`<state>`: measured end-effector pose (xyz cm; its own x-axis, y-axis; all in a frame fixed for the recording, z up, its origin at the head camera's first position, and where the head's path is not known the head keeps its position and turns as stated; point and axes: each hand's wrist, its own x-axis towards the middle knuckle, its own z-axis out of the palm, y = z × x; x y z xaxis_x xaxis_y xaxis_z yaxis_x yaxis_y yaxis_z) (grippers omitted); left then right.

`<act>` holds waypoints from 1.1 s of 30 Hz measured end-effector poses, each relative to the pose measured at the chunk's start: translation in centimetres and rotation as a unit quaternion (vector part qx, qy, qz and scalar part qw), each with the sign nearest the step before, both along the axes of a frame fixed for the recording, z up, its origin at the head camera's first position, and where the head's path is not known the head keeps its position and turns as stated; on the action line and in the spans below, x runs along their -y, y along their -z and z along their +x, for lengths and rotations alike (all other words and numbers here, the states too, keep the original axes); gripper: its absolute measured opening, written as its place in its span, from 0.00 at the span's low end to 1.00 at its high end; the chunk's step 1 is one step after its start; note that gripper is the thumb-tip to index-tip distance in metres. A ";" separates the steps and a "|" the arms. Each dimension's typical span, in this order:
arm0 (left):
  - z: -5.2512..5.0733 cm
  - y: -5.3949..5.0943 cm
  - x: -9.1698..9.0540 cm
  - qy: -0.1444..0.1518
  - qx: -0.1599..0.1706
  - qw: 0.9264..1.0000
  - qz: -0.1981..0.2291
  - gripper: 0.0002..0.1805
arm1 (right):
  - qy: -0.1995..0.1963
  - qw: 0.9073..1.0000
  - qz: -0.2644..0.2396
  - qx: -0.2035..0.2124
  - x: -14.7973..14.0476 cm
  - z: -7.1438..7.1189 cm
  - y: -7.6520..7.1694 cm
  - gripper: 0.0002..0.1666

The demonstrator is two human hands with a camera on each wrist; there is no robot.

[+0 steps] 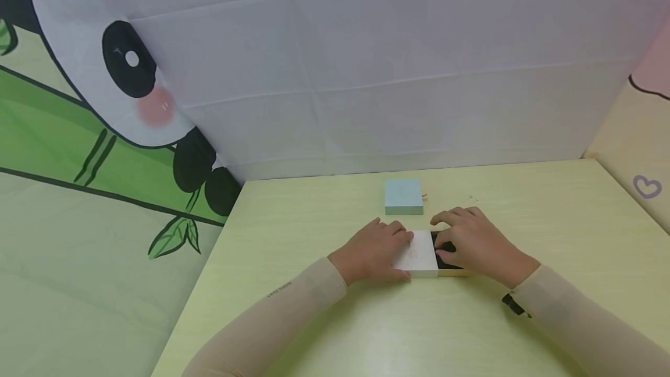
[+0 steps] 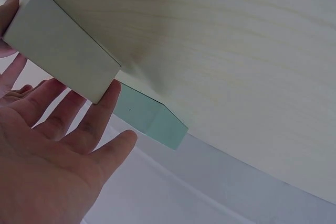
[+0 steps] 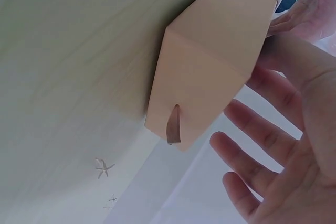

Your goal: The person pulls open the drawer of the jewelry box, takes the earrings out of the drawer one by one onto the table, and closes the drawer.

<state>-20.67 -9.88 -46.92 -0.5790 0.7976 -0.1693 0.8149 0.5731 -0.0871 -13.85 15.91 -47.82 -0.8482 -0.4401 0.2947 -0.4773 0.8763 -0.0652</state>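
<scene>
A white sliding-box sleeve (image 1: 419,256) lies on the table, with its tan drawer (image 3: 210,51) pulled partway out to the right. My left hand (image 1: 373,252) grips the sleeve, thumb along the near side and fingers on the far side. Inside the drawer is a black lining (image 1: 451,259). Over it, my right hand (image 1: 478,247) reaches in with thumb and index finger, while its other fingers stay loosely spread. Whether those two fingertips pinch anything is hidden. A small ribbon tab (image 3: 174,125) sticks out from the drawer's end.
Behind the hands stands a light blue-green box (image 1: 403,195) with a small tab on its right side. A tiny star-shaped piece (image 3: 105,169) and another small bit lie on the table to the right. White printed cloth (image 1: 392,74) hangs along the table's back edge.
</scene>
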 end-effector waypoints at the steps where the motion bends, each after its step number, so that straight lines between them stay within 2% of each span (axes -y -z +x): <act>1: 0.0 0.0 0.0 -0.002 0.002 1.000 0.000 0.48 | 0.000 1.000 0.000 0.001 0.0 0.0 0.0 0.09; 16: 0.0 0.1 0.1 -0.007 0.007 1.000 0.004 0.48 | 0.006 1.000 -0.007 -0.010 -0.2 0.1 -0.4 0.08; 33: -0.2 0.3 0.0 -0.001 -0.003 1.000 0.005 0.48 | 0.009 1.000 -0.010 -0.024 -0.5 0.2 -0.5 0.08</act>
